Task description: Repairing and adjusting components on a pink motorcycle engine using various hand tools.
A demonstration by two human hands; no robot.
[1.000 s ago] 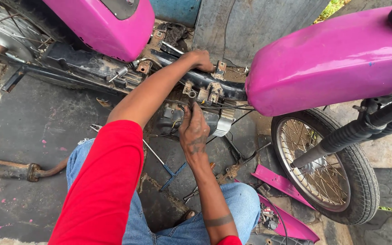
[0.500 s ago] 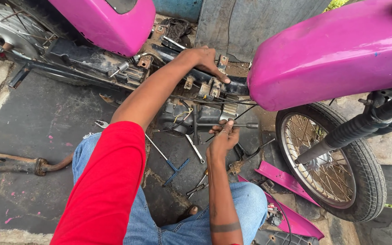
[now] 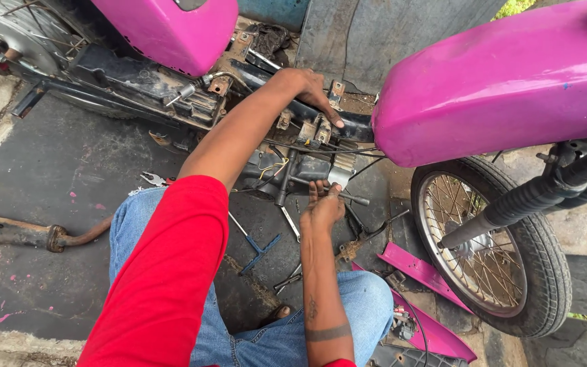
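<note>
**Stripped motorcycle frame, both hands on it**

Item one: the black frame tube (image 3: 321, 112) of a pink motorcycle, running between pink tank (image 3: 504, 81) and pink side panel (image 3: 171, 30). My left hand (image 3: 310, 88) lies curled over it, fingers closed around the tube. Below, my right hand (image 3: 324, 207) sits at a metal rod (image 3: 348, 197) beside the engine block (image 3: 293, 170); whether it grips the rod I cannot tell.

Item two: loose wiring (image 3: 273, 166), yellow and black, near both hands. Risk, as I judge it: a slipping rod could snag those wires or pinch a finger.

Item three: floor (image 3: 35, 170) stock — blue-handled T-wrench (image 3: 256, 241), rusty exhaust pipe (image 3: 28, 234), pink trim pieces (image 3: 416, 261), front wheel (image 3: 494, 251).

Containers: none visible.
</note>
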